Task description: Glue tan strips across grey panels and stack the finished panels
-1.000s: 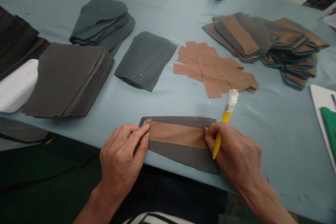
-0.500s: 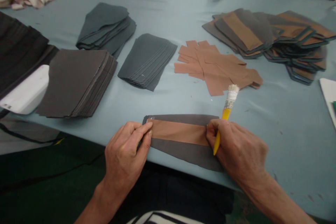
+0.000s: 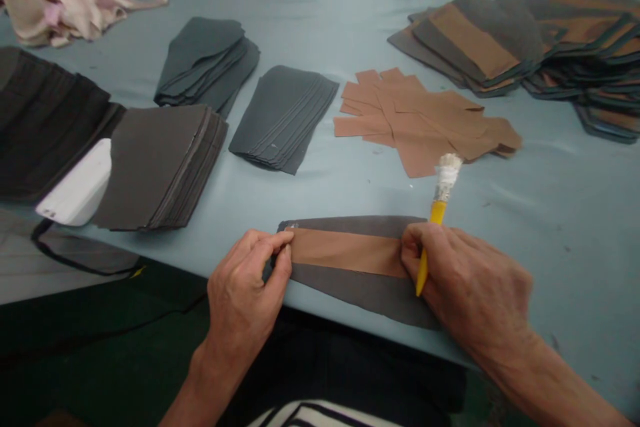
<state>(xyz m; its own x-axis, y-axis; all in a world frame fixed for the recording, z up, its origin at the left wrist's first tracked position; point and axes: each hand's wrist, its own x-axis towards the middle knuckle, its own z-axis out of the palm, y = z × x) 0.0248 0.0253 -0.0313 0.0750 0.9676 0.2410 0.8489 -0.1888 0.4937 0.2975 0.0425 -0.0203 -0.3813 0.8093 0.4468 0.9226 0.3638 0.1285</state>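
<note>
Pressing a tan strip (image 3: 347, 252) along a dark grey panel (image 3: 360, 297), we are working near the close edge of the table (image 3: 575, 213). Our left hand (image 3: 243, 287) is at the strip's left end, with its fingers (image 3: 265, 245) curled and pinching strip and panel together. Our right hand (image 3: 465, 280) is closed around a yellow brush (image 3: 439, 210), and its fingers (image 3: 415, 240) are bearing down on the strip's right end. The brush's white-caked bristles are pointing away from us. The panel is lying flat, with the strip running along its middle.

Just beyond the bristles, a loose pile of tan strips (image 3: 420, 123) is lying on the table, and stacked strip-and-panel pieces (image 3: 480, 40) are spreading out to the far right. Two grey stacks (image 3: 283, 117) are sitting left of the pile, beside a dark brown stack (image 3: 160, 167) and a white object (image 3: 75, 183). A pink cloth (image 3: 75, 3) is lying at the far left.
</note>
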